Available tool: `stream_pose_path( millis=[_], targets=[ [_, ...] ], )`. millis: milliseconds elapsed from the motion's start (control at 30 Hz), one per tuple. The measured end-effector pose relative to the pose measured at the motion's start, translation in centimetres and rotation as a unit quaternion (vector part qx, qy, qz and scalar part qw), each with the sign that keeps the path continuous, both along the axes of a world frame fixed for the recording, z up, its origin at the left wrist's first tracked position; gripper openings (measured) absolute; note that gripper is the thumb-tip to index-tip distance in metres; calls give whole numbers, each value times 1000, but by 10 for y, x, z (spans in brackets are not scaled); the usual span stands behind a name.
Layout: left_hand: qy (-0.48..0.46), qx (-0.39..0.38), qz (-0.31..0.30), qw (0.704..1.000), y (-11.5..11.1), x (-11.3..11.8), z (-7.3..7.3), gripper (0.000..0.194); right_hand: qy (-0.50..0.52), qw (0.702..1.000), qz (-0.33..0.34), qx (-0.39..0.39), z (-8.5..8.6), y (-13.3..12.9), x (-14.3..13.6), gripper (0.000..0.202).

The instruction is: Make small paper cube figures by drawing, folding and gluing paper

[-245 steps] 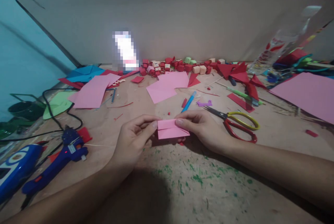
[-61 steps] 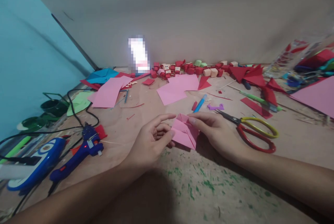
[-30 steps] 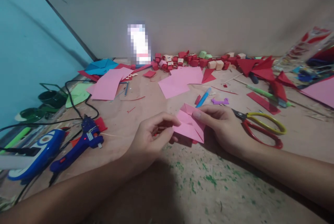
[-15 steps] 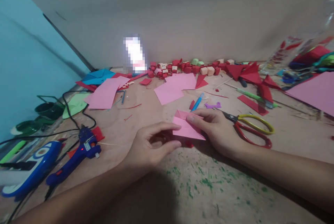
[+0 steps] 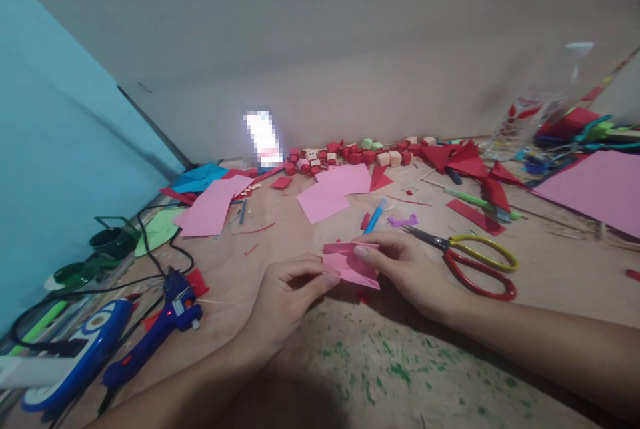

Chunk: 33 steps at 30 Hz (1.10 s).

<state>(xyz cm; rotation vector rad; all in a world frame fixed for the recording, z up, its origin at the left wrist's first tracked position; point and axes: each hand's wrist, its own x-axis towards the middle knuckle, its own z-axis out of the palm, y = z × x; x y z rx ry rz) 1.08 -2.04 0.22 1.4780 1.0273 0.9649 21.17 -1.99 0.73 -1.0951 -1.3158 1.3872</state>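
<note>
Currently, a folded pink paper [image 5: 350, 268] is held up over the counter [image 5: 280, 236], well out from its back edge. The left hand [image 5: 290, 299] has its grip closed on the paper's left side; the right hand [image 5: 405, 269] pinches the right side, thumb on top, its fingertips hidden behind (so the underside cannot be made out). A red scrap [image 5: 363, 298] peeks out below the paper. Just beyond lie a blue pen [image 5: 375, 216] and a purple piece [image 5: 403, 221]. Scissors [image 5: 440, 242] crowd in beside the right hand. Toward the counter's left edge lie a glue gun [image 5: 175, 312] and a blue-and-white device [image 5: 95, 349]. Along the back edge, red paper blocks [image 5: 369, 157] cluster near a lit screen [image 5: 265, 138], pixelated past reading. Far right, a pink sheet [image 5: 595, 189] is cut off.
</note>
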Motion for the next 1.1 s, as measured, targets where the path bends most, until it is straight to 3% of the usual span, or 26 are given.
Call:
stream_pose_path(
  millis=[167,267,333,700,867,967,1100],
  targets=[
    [-10,-26,53,998,1,-1,-1,15,68,993,92,-26,1,-2,4,35],
    [-19,-31,83,996,1,-1,-2,17,97,985,135,-55,2,-2,3,52],
    [-26,-34,91,995,1,-2,-3,18,99,986,126,-56,0,-2,1,58],
    [-71,-59,106,990,1,-1,-7,22,92,988,63,-106,-19,-3,-3,32],
    [-116,-88,85,986,4,-1,-6,40,88,989,78,-94,-16,-1,-1,28],
    [-104,-100,61,988,6,-1,-6,27,96,987,82,-102,-15,0,-1,28],
    [-95,-99,77,988,6,1,-6,20,119,983,89,-111,-15,0,-2,26]
  ],
)
